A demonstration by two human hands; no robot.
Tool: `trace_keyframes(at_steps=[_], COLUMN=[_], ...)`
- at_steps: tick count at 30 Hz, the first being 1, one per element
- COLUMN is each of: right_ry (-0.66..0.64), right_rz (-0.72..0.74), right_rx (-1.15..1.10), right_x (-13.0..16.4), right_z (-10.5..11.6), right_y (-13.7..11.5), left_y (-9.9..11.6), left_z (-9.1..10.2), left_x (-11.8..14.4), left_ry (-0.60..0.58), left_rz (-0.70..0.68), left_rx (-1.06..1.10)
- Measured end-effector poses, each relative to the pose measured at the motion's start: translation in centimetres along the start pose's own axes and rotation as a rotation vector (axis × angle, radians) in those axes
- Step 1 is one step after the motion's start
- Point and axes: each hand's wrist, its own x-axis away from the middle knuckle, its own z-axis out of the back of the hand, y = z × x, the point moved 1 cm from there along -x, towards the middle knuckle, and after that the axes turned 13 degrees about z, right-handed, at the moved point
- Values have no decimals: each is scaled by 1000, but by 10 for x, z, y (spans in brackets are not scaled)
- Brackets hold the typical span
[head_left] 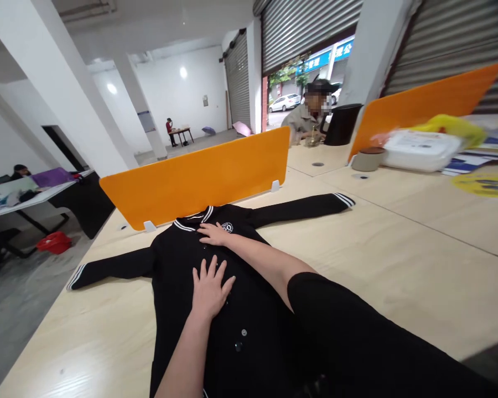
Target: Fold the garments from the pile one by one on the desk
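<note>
A black jacket (249, 296) lies on the pale tabletop (377, 287), its sleeves (299, 211) stretched left and right. Metal snaps (244, 333) show nearest. Farther up, the left hand (209, 290) rests on the front, fingers spread. Beyond, the right hand (216, 235) lies loosely spread near the striped collar (183, 224). An orange divider (203, 179) stands behind.

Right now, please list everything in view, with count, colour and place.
Wooden worktop: 1, pale, foreground
Buttoned fabric jacket: 1, black, on worktop
Flat panels: 2, orange, on worktop
Rectangular plastic box: 1, white, right
Crumpled bag: 1, yellow, near box
Low container: 1, red, floor, left
Open umbrellas: 2, pink and purplish, far floor
Slatted metal shutters: 3, grey, back and right
Other people: 3, varied clothing, background
Smaller items: too blurred to count
Left hand and right hand: 2, bare, on jacket
</note>
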Motion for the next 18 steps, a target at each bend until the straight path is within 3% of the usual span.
trace_keyframes(at_steps=[3,6,9,13,15,18], right_ry=[330,598,654,771,772,738], right_rz=[-90,-491,-955,-1347,-1428,-1357], right_rx=[-20,81,172,231,213,211], right_x=[36,97,164,231,247,249], right_z=[30,70,108,142,152,161], right_y=[13,40,76,123,142,164], left_y=[-1,-2,-3,-4,-3,-3], left_z=[-2,-4,-6,-6,-4,-3], left_x=[-1,-2,-4,-4,-3,-2], left_ry=[0,9,17,24,18,3], left_rz=[-2,-10,-9,-10,-9,-3], left_rx=[-26,-25,-15,-22,-28,-36])
